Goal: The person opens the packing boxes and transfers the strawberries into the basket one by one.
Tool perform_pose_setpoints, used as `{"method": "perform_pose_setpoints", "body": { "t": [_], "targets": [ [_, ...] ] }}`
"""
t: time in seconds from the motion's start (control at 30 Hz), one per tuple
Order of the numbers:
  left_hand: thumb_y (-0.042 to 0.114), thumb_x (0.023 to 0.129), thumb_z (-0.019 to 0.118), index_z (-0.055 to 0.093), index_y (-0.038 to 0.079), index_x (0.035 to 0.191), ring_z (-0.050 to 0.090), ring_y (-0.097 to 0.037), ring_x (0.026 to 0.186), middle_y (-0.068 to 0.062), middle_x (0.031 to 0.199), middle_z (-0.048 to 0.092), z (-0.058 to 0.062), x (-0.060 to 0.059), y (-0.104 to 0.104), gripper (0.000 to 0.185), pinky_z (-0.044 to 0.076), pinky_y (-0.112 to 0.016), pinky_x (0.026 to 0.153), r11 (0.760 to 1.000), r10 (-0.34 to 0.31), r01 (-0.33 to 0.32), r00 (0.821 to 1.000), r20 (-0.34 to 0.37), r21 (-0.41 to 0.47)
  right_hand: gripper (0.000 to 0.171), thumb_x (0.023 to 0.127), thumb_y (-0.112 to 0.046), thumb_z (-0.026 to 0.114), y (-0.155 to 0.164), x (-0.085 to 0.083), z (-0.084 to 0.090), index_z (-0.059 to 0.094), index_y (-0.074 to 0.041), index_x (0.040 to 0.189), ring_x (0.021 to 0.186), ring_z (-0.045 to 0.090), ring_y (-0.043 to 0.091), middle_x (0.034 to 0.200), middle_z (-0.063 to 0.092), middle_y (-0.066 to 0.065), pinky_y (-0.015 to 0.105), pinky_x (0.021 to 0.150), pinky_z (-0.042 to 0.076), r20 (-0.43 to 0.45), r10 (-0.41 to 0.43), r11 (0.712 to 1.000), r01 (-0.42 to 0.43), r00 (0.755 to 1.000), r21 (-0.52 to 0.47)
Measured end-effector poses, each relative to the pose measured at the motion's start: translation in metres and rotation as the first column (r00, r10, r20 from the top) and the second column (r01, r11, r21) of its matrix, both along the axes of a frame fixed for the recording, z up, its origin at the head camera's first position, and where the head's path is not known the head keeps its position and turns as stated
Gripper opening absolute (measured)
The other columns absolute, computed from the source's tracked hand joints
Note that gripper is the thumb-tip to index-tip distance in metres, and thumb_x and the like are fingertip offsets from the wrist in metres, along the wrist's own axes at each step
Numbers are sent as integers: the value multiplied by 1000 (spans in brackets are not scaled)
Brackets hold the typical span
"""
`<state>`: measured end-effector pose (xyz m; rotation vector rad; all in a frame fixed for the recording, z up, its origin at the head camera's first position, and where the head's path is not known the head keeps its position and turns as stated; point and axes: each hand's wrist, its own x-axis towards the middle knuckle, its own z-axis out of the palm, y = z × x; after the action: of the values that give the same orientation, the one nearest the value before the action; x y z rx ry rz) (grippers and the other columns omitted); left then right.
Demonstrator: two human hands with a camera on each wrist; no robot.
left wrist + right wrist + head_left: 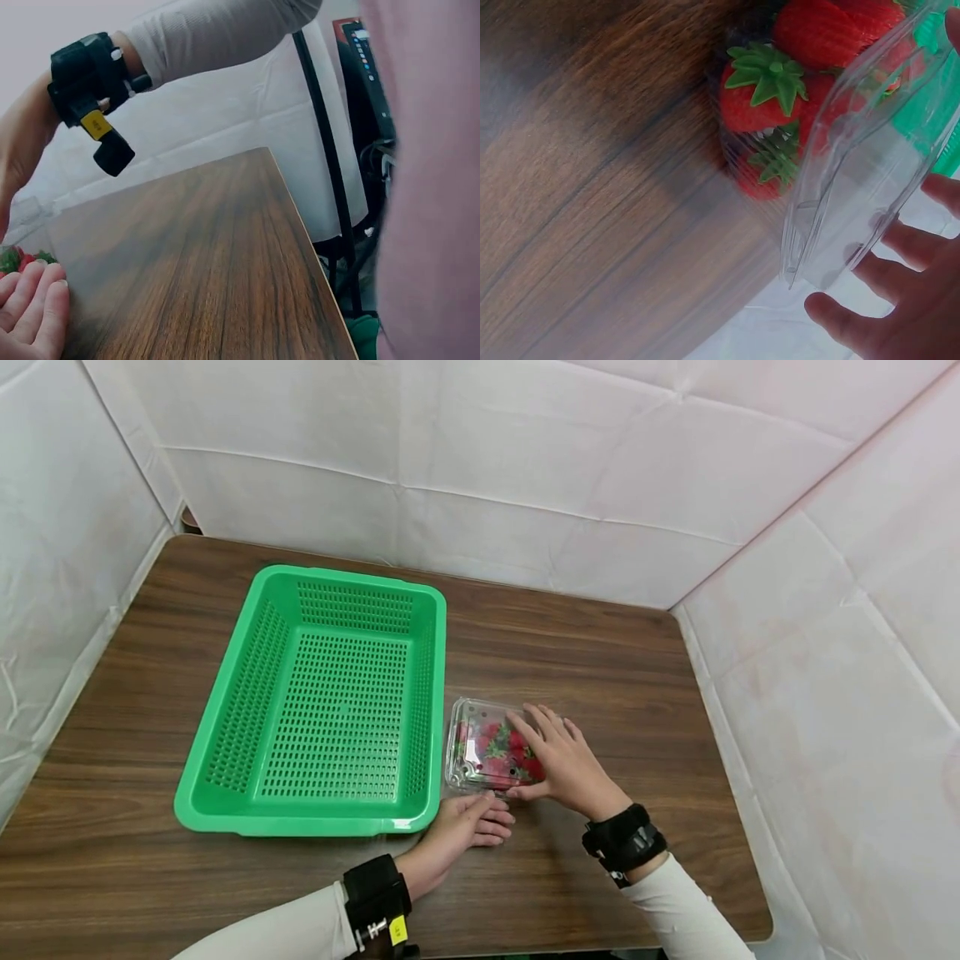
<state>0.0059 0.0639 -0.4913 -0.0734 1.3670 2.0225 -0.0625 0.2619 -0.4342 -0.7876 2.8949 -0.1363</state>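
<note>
A clear plastic clamshell box (472,747) of red strawberries with green leaves (763,79) lies on the table, its lid lowered over the fruit. My right hand (573,767) reaches over its right end with fingers spread, the thumb by the near edge. In the right wrist view, fingertips (900,236) lie along the lid's edge. My left hand (461,831) rests at the near side of the box, fingers extended and palm turned inward, with the thumb tip right at the box's near edge. Straight fingers (45,307) also show beside the strawberries in the left wrist view.
A large green perforated basket (431,710) stands just left of the box, with only its slotted floor showing inside. Under everything is a dark wood-grain table (600,668). White sheeting (480,452) rises behind the table and at both sides.
</note>
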Motion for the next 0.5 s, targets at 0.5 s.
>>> {"method": "perform_pose_setpoints", "body": {
  "t": [0.5],
  "targets": [
    [26, 103, 47, 63, -11, 115, 73, -21, 88, -25, 107, 70, -1, -8, 10, 42, 58, -34, 77, 994, 108, -110, 990, 85, 16, 105, 67, -53, 84, 0, -4, -3, 33, -13, 151, 137, 38, 39, 149, 40, 20, 62, 102, 38, -38, 34, 998, -36, 999, -42]
  ]
}}
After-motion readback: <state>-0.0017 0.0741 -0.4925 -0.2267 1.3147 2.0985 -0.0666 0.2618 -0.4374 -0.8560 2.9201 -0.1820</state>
